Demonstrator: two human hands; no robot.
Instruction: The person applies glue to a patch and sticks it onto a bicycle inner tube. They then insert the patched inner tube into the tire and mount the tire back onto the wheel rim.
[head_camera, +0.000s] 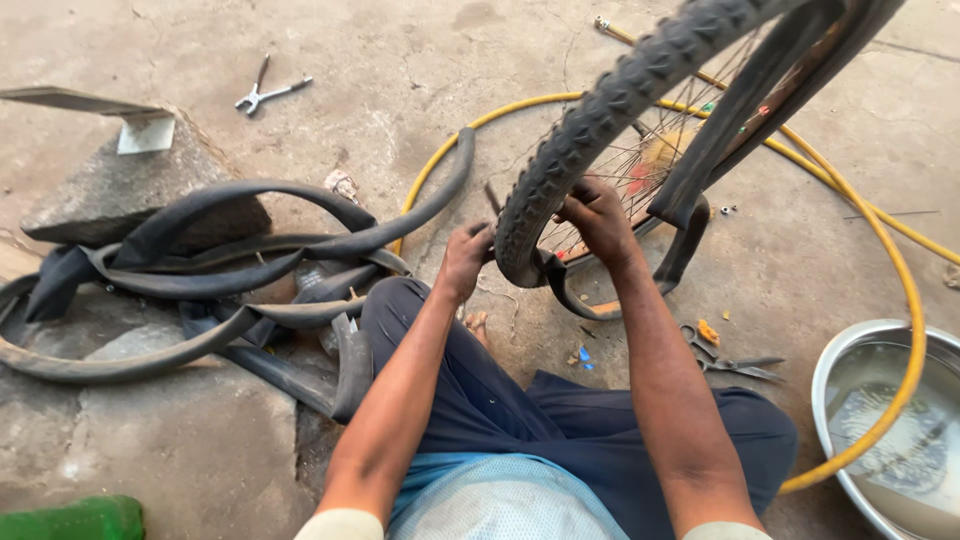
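Observation:
A bicycle wheel with a knobby black tyre (600, 110) stands upright in front of me, its spokes and rim behind the tread. My left hand (466, 256) grips the tyre's lower edge from the left. My right hand (598, 216) is closed over the tyre's bead at the rim, a little higher and to the right. A black inner tube (680, 255) hangs in a loop out of the tyre below my right hand. I sit cross-legged on the concrete floor in dark trousers.
Several loose black inner tubes (230, 255) lie piled at the left by a stone block (110, 190). Pliers (265, 93) lie at the far left. A yellow hose (900, 300) loops past scissors (735, 362) into a metal water basin (850, 365) at the right.

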